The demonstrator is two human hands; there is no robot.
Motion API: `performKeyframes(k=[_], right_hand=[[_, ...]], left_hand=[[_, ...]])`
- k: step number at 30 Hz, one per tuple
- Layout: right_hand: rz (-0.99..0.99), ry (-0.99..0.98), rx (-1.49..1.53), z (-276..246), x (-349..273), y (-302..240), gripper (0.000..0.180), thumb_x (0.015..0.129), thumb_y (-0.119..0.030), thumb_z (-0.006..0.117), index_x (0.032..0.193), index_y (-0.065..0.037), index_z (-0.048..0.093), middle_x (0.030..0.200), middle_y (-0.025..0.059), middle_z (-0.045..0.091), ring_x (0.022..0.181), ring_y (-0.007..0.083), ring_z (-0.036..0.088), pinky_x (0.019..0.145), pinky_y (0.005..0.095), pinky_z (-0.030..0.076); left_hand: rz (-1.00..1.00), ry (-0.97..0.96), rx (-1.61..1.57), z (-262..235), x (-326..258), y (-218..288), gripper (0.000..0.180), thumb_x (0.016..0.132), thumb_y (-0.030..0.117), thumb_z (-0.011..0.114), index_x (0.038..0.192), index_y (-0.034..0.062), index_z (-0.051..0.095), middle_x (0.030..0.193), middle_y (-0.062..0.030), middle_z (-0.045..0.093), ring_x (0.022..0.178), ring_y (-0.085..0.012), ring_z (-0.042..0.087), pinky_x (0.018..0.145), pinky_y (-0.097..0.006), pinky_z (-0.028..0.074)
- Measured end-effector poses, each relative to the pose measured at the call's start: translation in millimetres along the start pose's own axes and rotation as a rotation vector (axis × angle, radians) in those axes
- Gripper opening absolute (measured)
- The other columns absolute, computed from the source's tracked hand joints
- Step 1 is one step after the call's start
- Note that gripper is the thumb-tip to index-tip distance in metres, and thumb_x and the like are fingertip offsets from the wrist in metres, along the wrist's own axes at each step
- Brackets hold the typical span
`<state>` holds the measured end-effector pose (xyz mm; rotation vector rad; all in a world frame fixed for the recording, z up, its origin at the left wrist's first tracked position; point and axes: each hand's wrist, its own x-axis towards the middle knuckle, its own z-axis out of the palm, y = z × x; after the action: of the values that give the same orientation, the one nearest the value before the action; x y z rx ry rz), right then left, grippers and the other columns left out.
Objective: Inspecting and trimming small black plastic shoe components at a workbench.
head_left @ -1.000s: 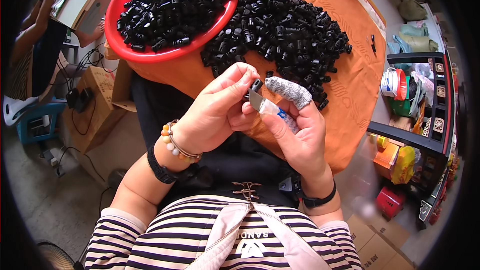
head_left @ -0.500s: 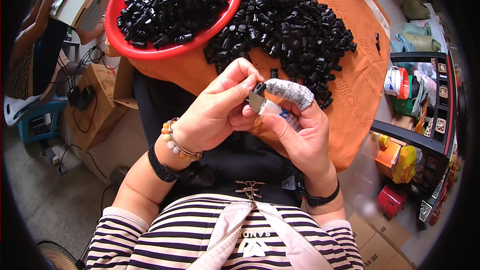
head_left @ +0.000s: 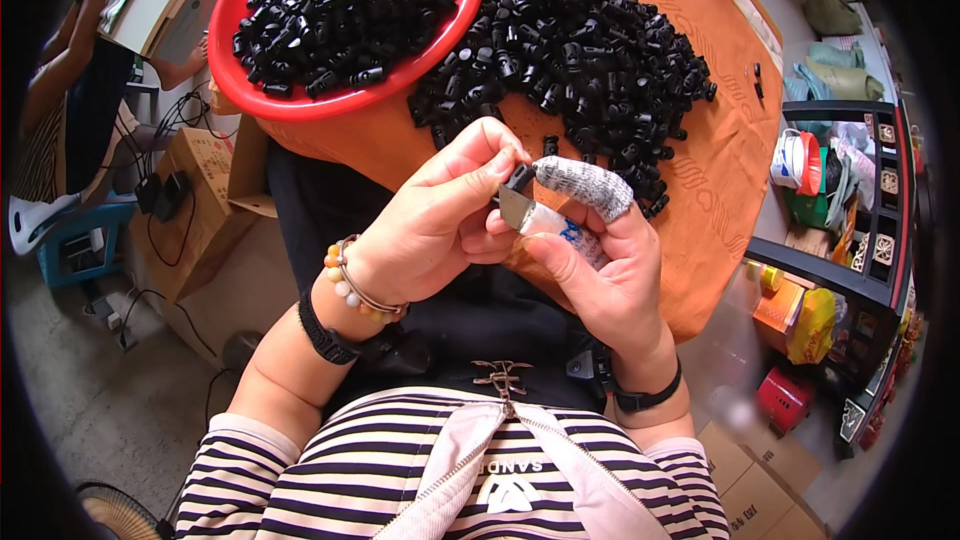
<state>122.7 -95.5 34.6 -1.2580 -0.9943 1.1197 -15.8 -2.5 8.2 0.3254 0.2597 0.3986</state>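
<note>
Between the thumb and fingers of my left hand (head_left: 435, 205) is a small black plastic piece (head_left: 518, 178) that looks like a cord lock. My right hand (head_left: 615, 285) is closed on a short knife, its flat metal blade (head_left: 514, 208) up against the black piece. White wrapping with blue marks covers the knife's handle (head_left: 548, 224). A grey knitted sleeve (head_left: 585, 183) covers my right index finger, which curls over toward the piece. My left fingertips partly hide what they pinch. Beyond my hands lies a heap of similar black pieces (head_left: 590, 60).
A red basin (head_left: 345, 105) full of black pieces stands at the far left on the orange tablecloth (head_left: 735, 140). Cardboard boxes (head_left: 195, 210) and cables lie to the left, near another person's bare foot (head_left: 185, 65). Dark shelving (head_left: 835, 270) holds goods at the right.
Both hands keep nearly the same place and hold. The blade and the black piece have tilted slightly, and my right hand has shifted a little to the right.
</note>
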Motion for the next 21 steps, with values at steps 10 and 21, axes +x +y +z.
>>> performKeyframes(k=[10,21], right_hand=[[-0.007,-0.02,-0.039,-2.4,-0.5,-1.9,0.036,0.082,-0.002,0.062,0.116,0.002,0.049,0.093,0.0088,0.064,0.08,0.0048,0.056,0.068,0.0173,0.045],[0.006,-0.011,-0.007,-0.3,-1.2,-2.0,0.035,0.082,-0.002,0.061,0.115,0.001,0.05,0.094,0.0081,0.064,0.078,0.004,0.055,0.068,0.017,0.045]], left_hand=[[-0.022,-0.047,0.011,-1.7,-1.4,1.7,0.01,0.096,0.022,0.041,0.099,0.0132,0.044,0.065,0.0024,0.042,0.051,-0.0035,0.03,0.047,-0.017,0.024],[-0.016,-0.017,-0.004,1.0,-1.7,0.8,0.01,0.096,0.022,0.041,0.099,0.0133,0.044,0.065,0.0022,0.043,0.051,-0.0037,0.03,0.047,-0.017,0.025]])
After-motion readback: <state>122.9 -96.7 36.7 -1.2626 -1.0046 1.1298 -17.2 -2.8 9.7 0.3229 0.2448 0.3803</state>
